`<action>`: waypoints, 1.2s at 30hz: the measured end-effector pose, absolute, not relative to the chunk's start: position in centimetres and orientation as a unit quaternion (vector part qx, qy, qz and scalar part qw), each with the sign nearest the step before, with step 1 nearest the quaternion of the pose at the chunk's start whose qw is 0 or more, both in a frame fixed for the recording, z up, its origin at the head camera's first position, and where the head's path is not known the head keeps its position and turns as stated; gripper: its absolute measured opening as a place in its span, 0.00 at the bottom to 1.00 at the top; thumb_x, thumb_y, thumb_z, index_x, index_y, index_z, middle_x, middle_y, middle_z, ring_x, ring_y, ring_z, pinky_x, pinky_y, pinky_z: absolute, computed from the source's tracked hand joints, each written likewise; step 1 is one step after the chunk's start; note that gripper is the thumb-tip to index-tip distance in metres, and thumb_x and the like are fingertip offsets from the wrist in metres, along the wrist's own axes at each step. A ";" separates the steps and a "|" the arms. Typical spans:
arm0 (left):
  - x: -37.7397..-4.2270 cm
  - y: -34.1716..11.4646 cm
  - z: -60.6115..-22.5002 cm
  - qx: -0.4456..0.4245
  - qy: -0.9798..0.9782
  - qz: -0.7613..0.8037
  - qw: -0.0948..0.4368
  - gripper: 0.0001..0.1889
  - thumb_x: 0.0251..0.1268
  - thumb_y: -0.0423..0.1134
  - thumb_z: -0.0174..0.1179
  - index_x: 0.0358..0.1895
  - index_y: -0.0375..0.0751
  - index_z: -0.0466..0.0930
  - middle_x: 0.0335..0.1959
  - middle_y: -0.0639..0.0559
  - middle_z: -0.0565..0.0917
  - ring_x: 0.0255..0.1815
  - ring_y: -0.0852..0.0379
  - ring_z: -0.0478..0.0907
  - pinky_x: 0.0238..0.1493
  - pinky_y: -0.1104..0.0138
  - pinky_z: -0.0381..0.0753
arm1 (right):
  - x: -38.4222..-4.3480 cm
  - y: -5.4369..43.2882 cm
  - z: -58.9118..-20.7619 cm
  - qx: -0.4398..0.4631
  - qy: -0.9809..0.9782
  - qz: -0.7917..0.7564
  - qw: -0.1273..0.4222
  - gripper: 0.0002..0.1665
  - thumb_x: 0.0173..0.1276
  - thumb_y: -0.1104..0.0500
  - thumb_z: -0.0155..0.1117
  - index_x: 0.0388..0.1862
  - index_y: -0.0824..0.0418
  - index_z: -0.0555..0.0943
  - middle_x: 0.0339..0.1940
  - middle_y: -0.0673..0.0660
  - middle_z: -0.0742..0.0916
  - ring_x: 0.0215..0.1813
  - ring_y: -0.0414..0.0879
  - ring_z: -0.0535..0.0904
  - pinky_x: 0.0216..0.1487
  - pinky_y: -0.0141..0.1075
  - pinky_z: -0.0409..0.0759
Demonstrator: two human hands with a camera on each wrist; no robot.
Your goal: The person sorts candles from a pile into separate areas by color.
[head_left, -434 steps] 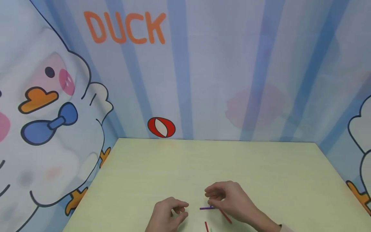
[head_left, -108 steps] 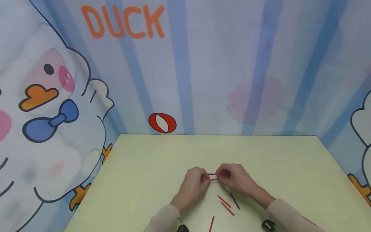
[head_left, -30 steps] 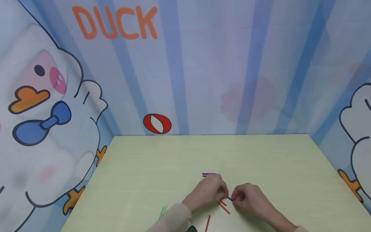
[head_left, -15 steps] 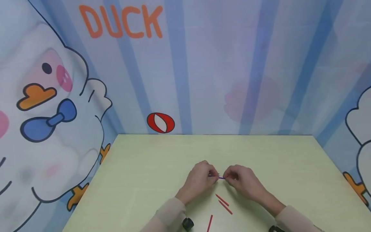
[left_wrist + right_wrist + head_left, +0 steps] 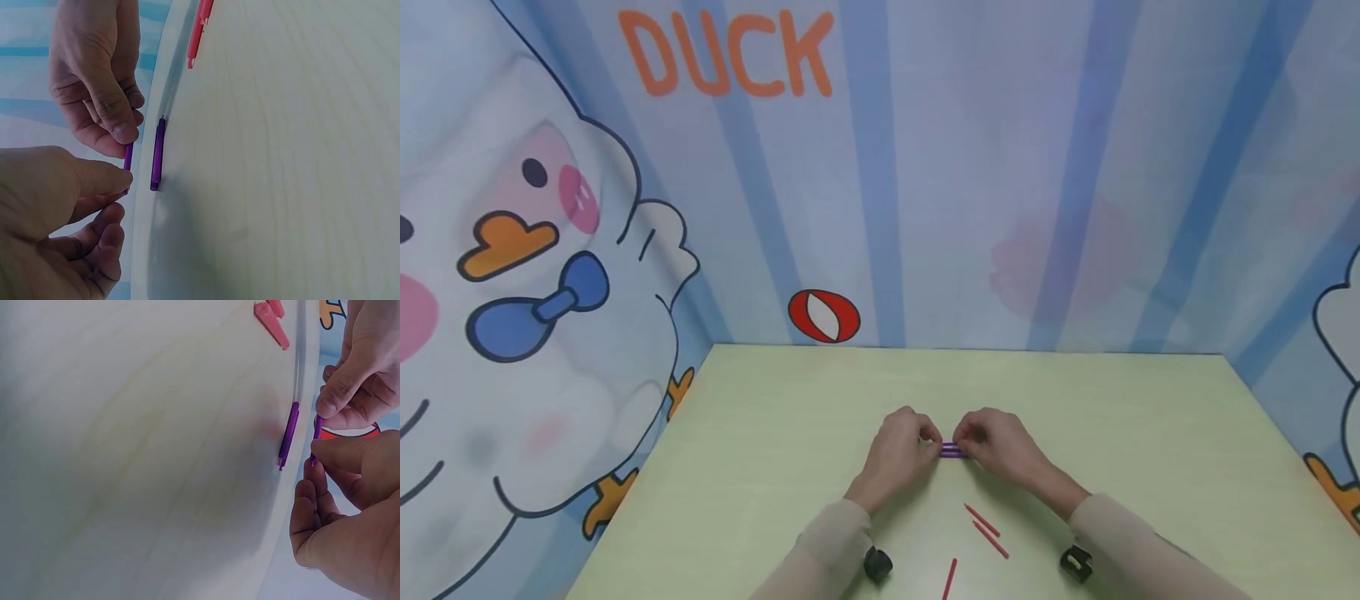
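Observation:
Both hands pinch one thin purple stick [image 5: 128,157] at its two ends, raised a little off the table. The left hand [image 5: 898,450] has one end between thumb and fingertip; the right hand [image 5: 1003,446] has the other. Purple sticks [image 5: 157,153] lie side by side on the table just below the held one, seen in the left wrist view. From the head view, the purple sticks [image 5: 953,451] look parallel, with their ends hidden by the fingers.
Two red sticks [image 5: 982,520] lie slantwise nearer the person, and another red stick [image 5: 950,578] lies by the front of the view. A pale yellow table [image 5: 775,400] meets a printed duck backdrop [image 5: 970,167]. Black wrist devices [image 5: 877,565] sit below the sleeves.
A loose purple stick beside the red ones was picked up and carried away from the person to the other purple sticks. Green sticks visible a second ago are out of view.

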State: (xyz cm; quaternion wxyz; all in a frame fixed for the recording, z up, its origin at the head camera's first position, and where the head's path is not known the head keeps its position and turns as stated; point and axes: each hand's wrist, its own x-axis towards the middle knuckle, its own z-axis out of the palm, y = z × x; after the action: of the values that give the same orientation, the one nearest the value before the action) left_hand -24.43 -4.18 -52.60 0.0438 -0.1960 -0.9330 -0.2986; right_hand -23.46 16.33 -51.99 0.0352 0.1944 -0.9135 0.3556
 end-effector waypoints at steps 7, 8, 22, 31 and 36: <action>-24.6 -4.2 -52.7 -0.198 -0.933 -0.297 0.039 0.03 0.68 0.31 0.76 0.35 0.43 0.94 0.34 0.54 0.86 0.41 0.59 0.77 0.48 0.63 0.82 | -23.8 16.2 -52.3 0.186 -0.916 0.354 0.028 0.09 0.70 0.71 0.76 0.36 0.58 0.91 0.32 0.46 0.88 0.38 0.39 0.79 0.43 0.36 0.80; -24.5 -4.2 -52.7 -0.204 -0.931 -0.299 0.042 0.03 0.68 0.31 0.76 0.35 0.43 0.94 0.34 0.55 0.86 0.41 0.59 0.77 0.48 0.63 0.83 | -23.7 16.2 -52.3 0.184 -0.916 0.354 0.026 0.09 0.70 0.72 0.76 0.36 0.58 0.91 0.32 0.47 0.88 0.38 0.39 0.80 0.43 0.36 0.81; -24.9 -4.1 -53.8 -0.231 -0.921 -0.308 0.064 0.02 0.68 0.33 0.76 0.36 0.42 0.94 0.33 0.56 0.85 0.41 0.59 0.77 0.48 0.62 0.81 | -23.5 16.6 -52.0 0.162 -0.923 0.349 0.014 0.09 0.69 0.72 0.75 0.38 0.59 0.91 0.32 0.48 0.88 0.38 0.40 0.80 0.45 0.39 0.83; -24.3 -3.6 -52.5 -0.206 -0.932 -0.294 0.039 0.02 0.68 0.32 0.76 0.37 0.43 0.94 0.34 0.55 0.86 0.41 0.58 0.77 0.47 0.65 0.80 | -23.3 16.6 -52.1 0.147 -0.924 0.354 0.009 0.09 0.70 0.72 0.74 0.38 0.59 0.91 0.33 0.48 0.87 0.37 0.41 0.79 0.41 0.36 0.81; -24.1 -3.6 -52.6 -0.209 -0.930 -0.300 0.041 0.03 0.67 0.31 0.76 0.38 0.43 0.95 0.34 0.54 0.86 0.41 0.59 0.77 0.46 0.65 0.80 | -22.9 16.8 -52.2 0.145 -0.922 0.360 0.008 0.08 0.70 0.72 0.74 0.37 0.59 0.91 0.32 0.48 0.86 0.37 0.42 0.79 0.38 0.35 0.80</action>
State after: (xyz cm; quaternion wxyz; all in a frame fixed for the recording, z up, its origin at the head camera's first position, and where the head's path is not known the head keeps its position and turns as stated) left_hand -24.08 -3.59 -52.56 0.0412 -0.2095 -0.9299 -0.2997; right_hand -22.95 16.78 -52.15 0.0076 0.1448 -0.9218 0.3596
